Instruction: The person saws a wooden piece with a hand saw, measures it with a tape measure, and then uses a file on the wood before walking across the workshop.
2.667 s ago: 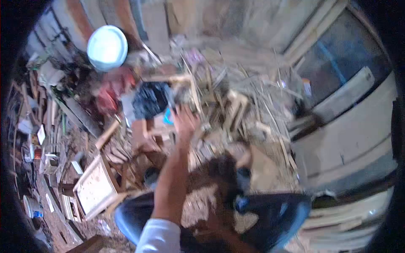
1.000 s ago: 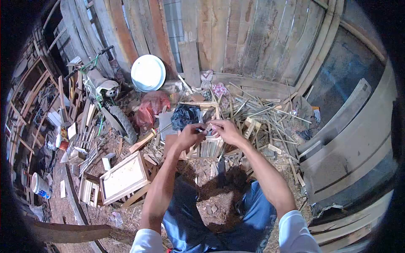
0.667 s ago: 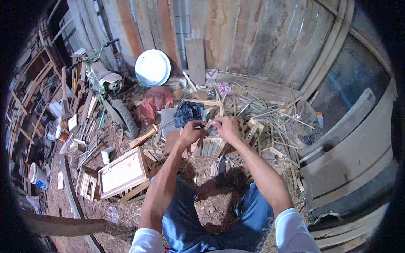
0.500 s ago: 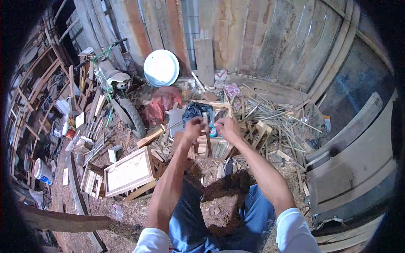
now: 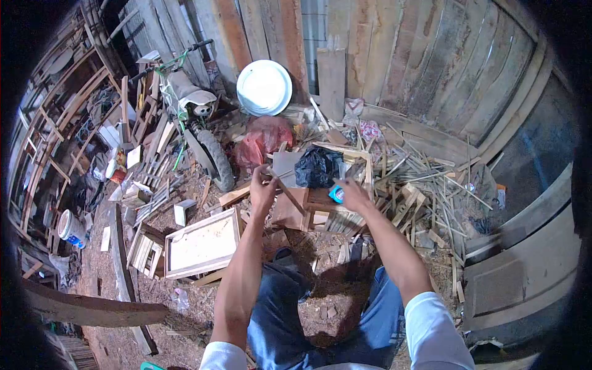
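1 thin wooden strip (image 5: 290, 196) is left of and nearer than the black plastic bag (image 5: 319, 166), slanting down toward it from the left hand (image 5: 264, 188). That hand is closed around the strip near its upper end; whether the lower end touches the wooden crate (image 5: 369, 174) is unclear. The right hand (image 5: 356, 196) grasps 1 blue tape measure (image 5: 337, 193) just on the near side of the black plastic bag, so the 2 hands are apart.

The black plastic bag lies at the crate's left part, with a grey panel (image 5: 283, 164) just left of it and a brown board (image 5: 290, 209) nearer on the left. Farther left of the bag are a red plastic bag (image 5: 264, 142) and a two-wheeler (image 5: 197, 117); beyond it, to the left, 1 round white basin (image 5: 264, 87) stands upright. A framed panel (image 5: 202, 245) lies nearer and left of it, and thin sticks (image 5: 431, 179) are heaped to its right.
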Demonstrator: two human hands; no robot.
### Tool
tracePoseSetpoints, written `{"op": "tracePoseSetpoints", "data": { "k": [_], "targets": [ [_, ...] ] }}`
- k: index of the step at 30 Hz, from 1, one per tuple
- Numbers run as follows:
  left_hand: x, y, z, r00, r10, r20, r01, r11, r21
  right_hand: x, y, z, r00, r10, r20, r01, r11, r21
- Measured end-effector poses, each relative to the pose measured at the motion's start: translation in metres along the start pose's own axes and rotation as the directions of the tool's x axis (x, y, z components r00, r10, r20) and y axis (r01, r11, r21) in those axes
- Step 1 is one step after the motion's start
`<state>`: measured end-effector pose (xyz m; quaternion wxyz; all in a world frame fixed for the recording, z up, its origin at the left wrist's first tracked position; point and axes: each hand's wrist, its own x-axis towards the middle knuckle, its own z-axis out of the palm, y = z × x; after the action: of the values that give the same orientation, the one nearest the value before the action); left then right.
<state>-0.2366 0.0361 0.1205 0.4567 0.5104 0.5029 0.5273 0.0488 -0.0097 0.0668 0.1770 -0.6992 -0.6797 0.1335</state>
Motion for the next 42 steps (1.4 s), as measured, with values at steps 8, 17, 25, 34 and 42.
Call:
{"op": "tracePoseSetpoints", "data": {
  "k": [8, 17, 25, 34, 42],
  "targets": [
    [0.005, -0.006, 0.033, 0.971, 0.048, 0.233, -0.095, 0.976, 0.195, 0.034, 0.023, 0.055, 0.967, -0.173, 0.185, 0.195, 0.975, -0.107],
    [-0.031, 0.034, 0.105, 0.846, 0.063, 0.530, -0.277, 0.900, 0.335, -0.010, 0.016, -0.049, 0.969, -0.191, -0.158, 0.225, 0.946, 0.234],
    [-0.058, 0.019, 0.167, 0.762, 0.039, 0.647, -0.329, 0.884, 0.333, -0.068, 0.027, -0.097, 0.989, -0.091, 0.120, 0.071, 0.984, 0.164],
    [-0.064, 0.033, 0.170, 0.610, 0.037, 0.792, -0.133, 0.990, 0.056, -0.098, 0.022, -0.134, 0.990, -0.001, 0.144, -0.034, 0.971, 0.236],
    [-0.068, 0.036, 0.157, 0.490, 0.165, 0.856, -0.387, 0.921, 0.044, -0.107, 0.022, -0.168, 0.919, 0.027, 0.393, -0.206, 0.884, 0.419]
  ]
}}
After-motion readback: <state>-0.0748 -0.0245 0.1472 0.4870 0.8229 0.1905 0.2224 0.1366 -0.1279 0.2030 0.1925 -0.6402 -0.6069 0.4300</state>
